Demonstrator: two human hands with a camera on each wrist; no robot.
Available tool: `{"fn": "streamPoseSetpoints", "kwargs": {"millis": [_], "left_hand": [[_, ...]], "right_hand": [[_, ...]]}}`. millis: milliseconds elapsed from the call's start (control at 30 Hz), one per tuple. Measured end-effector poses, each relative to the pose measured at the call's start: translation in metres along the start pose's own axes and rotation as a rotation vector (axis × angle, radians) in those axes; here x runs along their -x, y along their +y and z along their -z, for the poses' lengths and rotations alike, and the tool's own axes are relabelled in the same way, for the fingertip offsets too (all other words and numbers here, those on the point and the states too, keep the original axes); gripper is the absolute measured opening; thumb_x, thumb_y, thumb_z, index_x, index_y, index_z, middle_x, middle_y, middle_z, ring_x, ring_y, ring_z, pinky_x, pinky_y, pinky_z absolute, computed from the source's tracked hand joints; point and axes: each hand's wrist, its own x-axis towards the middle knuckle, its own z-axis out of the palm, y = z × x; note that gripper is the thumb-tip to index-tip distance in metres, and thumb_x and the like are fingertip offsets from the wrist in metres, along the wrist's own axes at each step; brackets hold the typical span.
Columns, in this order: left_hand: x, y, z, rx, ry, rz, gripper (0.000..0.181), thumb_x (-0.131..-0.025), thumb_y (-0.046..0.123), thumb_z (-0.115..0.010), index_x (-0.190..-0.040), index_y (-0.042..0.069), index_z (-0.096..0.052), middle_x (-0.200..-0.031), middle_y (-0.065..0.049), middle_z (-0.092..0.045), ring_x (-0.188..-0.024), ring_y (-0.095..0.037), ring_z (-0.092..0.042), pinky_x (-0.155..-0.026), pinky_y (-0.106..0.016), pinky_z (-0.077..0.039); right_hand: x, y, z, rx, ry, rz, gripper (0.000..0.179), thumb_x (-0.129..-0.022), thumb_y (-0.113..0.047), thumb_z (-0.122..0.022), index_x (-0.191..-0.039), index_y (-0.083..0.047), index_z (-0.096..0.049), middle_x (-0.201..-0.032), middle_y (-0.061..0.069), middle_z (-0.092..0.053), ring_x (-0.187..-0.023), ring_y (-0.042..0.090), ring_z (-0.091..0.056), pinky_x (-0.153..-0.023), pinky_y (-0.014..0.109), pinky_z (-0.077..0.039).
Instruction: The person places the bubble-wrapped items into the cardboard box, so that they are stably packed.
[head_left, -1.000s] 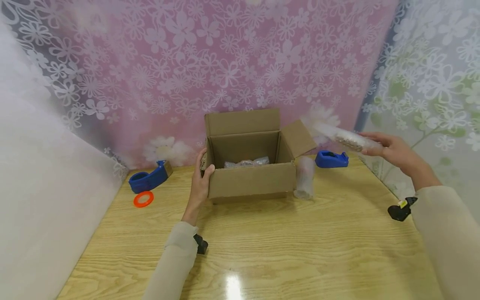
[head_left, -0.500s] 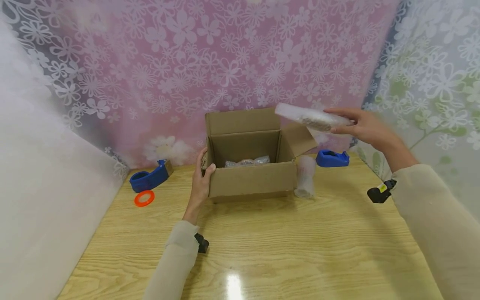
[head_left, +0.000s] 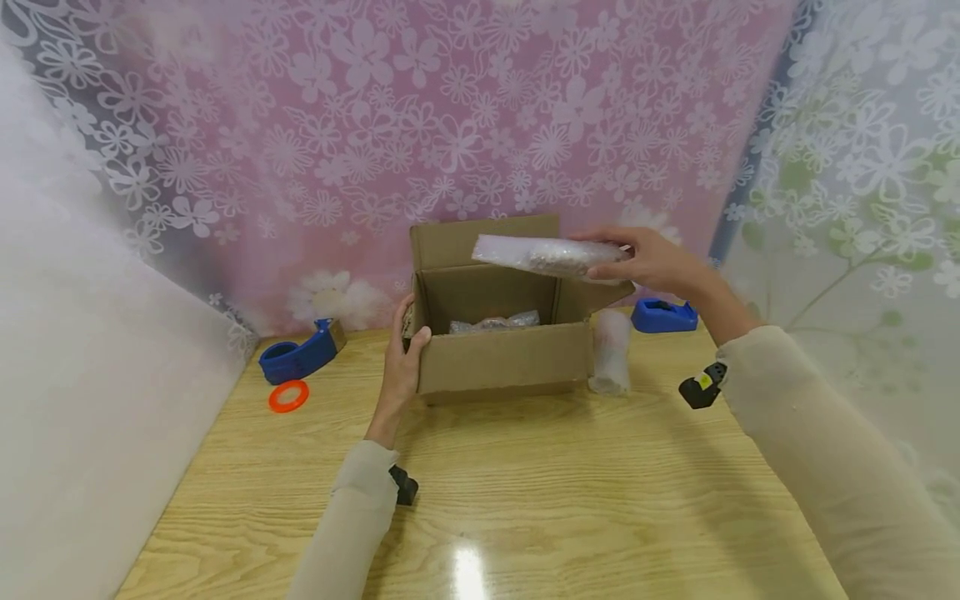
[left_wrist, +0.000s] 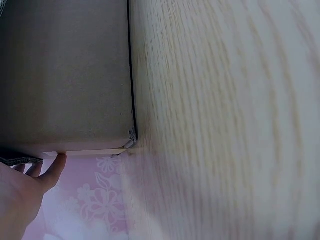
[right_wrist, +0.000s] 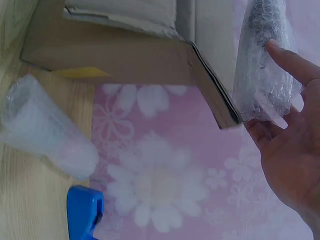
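An open cardboard box stands on the table with its flaps folded out. My left hand grips its left side, thumb at the front corner and fingers round the side flap. In the left wrist view, fingertips lie against the box's wall. My right hand pinches one end of a flat bubble-wrapped package, thumb below and fingers on top, holding it over the box opening. The right wrist view shows the thumb pressed on the bubble wrap. Inside the box lies another bubble-wrapped item, partly hidden by the front wall.
A bubble-wrapped cylinder stands close to the box's right side. Behind it to the right is a small blue tape dispenser. On the left lie a blue hand-held tape dispenser and an orange ring. A flowered curtain hangs behind.
My right hand has carried the flat wrapped package leftward from the right side to above the box opening. The left hand and the box have stayed in place.
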Motion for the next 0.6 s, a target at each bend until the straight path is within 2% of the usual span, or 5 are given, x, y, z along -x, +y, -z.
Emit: {"fn": "streamPoseSetpoints", "kwargs": {"millis": [167, 333, 500, 567, 600], "left_hand": [[0.007, 0.024, 0.002, -0.007, -0.016, 0.011, 0.066, -0.106, 0.026, -0.052, -0.166, 0.018, -0.027, -0.171, -0.009, -0.022, -0.156, -0.038, -0.021, -0.118, -0.069, -0.021], [0.008, 0.029, 0.002, 0.018, -0.018, 0.024, 0.066, -0.105, 0.026, -0.052, -0.166, 0.02, -0.026, -0.172, -0.006, -0.02, -0.156, -0.038, -0.02, -0.117, -0.07, -0.021], [0.004, 0.018, 0.002, 0.014, -0.005, 0.021, 0.066, -0.106, 0.029, -0.053, -0.166, 0.024, -0.026, -0.172, -0.005, -0.02, -0.15, -0.04, -0.03, -0.116, -0.069, -0.027], [0.001, 0.007, 0.001, 0.007, 0.005, 0.012, 0.065, -0.106, 0.033, -0.054, -0.166, 0.03, -0.027, -0.171, -0.003, -0.021, -0.144, -0.041, -0.037, -0.114, -0.068, -0.03], [-0.001, 0.001, 0.001, 0.007, 0.007, 0.008, 0.064, -0.106, 0.034, -0.054, -0.165, 0.033, -0.028, -0.171, -0.001, -0.021, -0.143, -0.041, -0.038, -0.113, -0.068, -0.031]], "right_hand": [[-0.014, -0.002, -0.024, -0.004, -0.046, 0.034, 0.055, -0.099, -0.031, -0.073, -0.152, -0.029, -0.056, -0.155, 0.002, -0.051, -0.115, 0.025, -0.053, -0.084, 0.044, -0.046], [-0.028, -0.005, -0.042, 0.04, -0.079, 0.102, 0.053, -0.098, -0.028, -0.075, -0.149, -0.026, -0.06, -0.136, 0.006, -0.063, -0.08, 0.027, -0.051, -0.075, 0.043, -0.044], [-0.037, -0.01, -0.057, 0.093, -0.123, 0.171, 0.053, -0.097, -0.024, -0.076, -0.147, -0.018, -0.062, -0.15, 0.01, -0.057, -0.087, 0.022, -0.058, -0.083, 0.045, -0.042], [-0.038, -0.012, -0.062, 0.114, -0.156, 0.153, 0.053, -0.098, -0.026, -0.075, -0.148, -0.017, -0.061, -0.128, 0.015, -0.068, -0.074, 0.025, -0.054, -0.08, 0.046, -0.042], [-0.038, -0.012, -0.066, 0.12, -0.171, 0.142, 0.053, -0.098, -0.026, -0.074, -0.148, -0.017, -0.06, -0.127, 0.016, -0.068, -0.074, 0.025, -0.054, -0.079, 0.046, -0.042]]}}
